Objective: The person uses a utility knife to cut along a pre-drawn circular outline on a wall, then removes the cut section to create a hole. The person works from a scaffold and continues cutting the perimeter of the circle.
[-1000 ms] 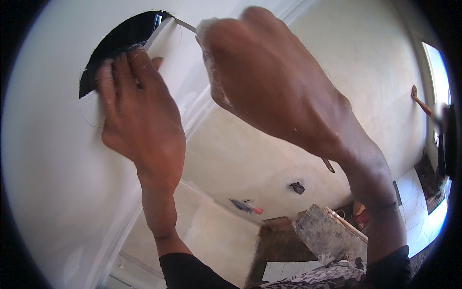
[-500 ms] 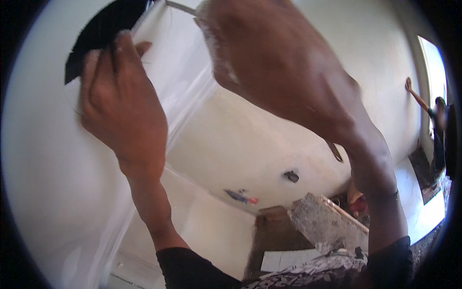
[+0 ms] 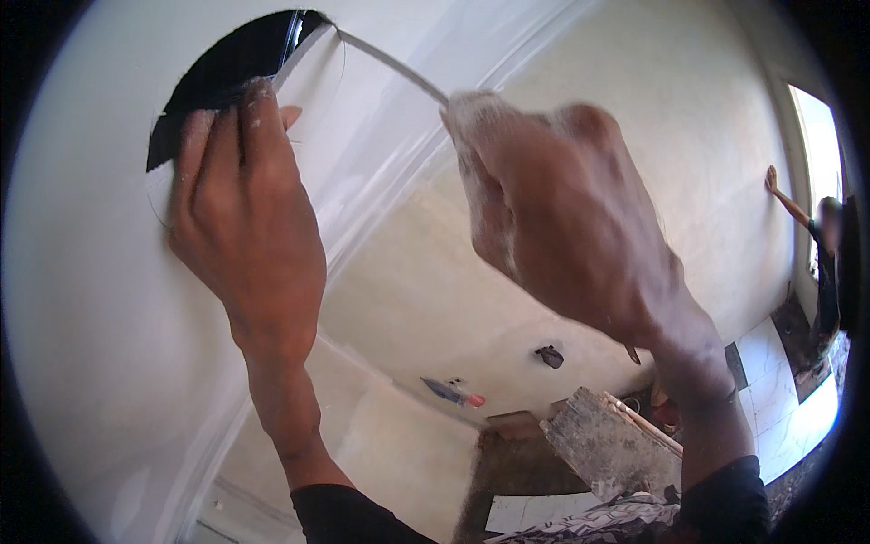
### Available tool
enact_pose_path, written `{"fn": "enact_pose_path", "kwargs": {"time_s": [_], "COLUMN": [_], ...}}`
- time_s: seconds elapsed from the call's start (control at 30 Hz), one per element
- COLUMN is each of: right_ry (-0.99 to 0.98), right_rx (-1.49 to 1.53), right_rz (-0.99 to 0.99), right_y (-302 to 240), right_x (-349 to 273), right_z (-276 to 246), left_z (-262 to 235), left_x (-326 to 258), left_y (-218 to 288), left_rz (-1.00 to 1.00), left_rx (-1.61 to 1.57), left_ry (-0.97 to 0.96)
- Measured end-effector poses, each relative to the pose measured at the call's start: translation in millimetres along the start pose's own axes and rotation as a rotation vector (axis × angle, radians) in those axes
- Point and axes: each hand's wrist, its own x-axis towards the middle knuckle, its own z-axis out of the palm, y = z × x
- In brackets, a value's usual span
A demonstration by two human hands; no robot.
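Overhead is a white ceiling board (image 3: 91, 227) with a dark, part-round opening (image 3: 222, 68) cut in it. A faint curved line continues the circle on the board. My left hand (image 3: 254, 208) has its fingers hooked over the cut edge of the board piece (image 3: 313, 86), thumb to the right of them. My right hand (image 3: 571, 208) is closed round one end of a thin grey saw blade (image 3: 390, 62). The blade's far end meets the right corner of the opening. Whitish dust coats the fingers of both hands.
A person (image 3: 826, 245) at the far right rests a hand on the wall. Below are a rough grey board (image 3: 607, 444), pale floor tiles (image 3: 775, 399) and a pointed tool with a red end (image 3: 453, 393). A dark opening (image 3: 548, 356) shows in the wall.
My right hand has moved down and to the right, bringing the blade into full view. My left hand keeps its hold on the edge. The view has shifted slightly, showing more of the opening.
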Motion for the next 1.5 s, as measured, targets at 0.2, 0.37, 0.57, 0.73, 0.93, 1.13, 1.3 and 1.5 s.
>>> {"fn": "enact_pose_path", "kwargs": {"time_s": [0.2,0.37,0.57,0.73,0.93,1.13,1.3,1.5], "right_ry": [0.201,0.008,0.154,-0.014,0.16,-0.051,0.235,0.272], "right_rx": [0.059,0.168,0.103,0.081,0.043,0.117,0.022,0.131], "right_rz": [-0.196,0.014,-0.125,0.055,-0.151,-0.036,-0.188,-0.203], "right_y": [9.3,6.2,13.1,7.1,2.0,-9.4,24.5,8.7], "right_x": [37.6,10.0,23.4,-5.3,17.8,18.4,21.1,15.3], "right_z": [17.6,11.6,13.1,3.0,8.1,7.9,20.6,23.8], "left_z": [-1.1,-6.3,-8.4,-1.5,-2.0,-4.7,12.6,-10.0], "left_x": [2.6,-2.8,-0.3,-5.1,-0.6,-5.3,-0.2,-4.4], "left_y": [-0.3,-4.9,1.4,-1.7,0.3,-11.3,7.8,-4.7], "left_rz": [-0.031,0.005,-0.002,0.025,-0.004,0.048,0.05,0.024], "left_rx": [-0.022,0.016,0.036,0.067,0.045,0.091,0.008,0.054], "left_ry": [0.009,-0.022,0.026,0.016,0.034,0.026,0.071,0.036]}}
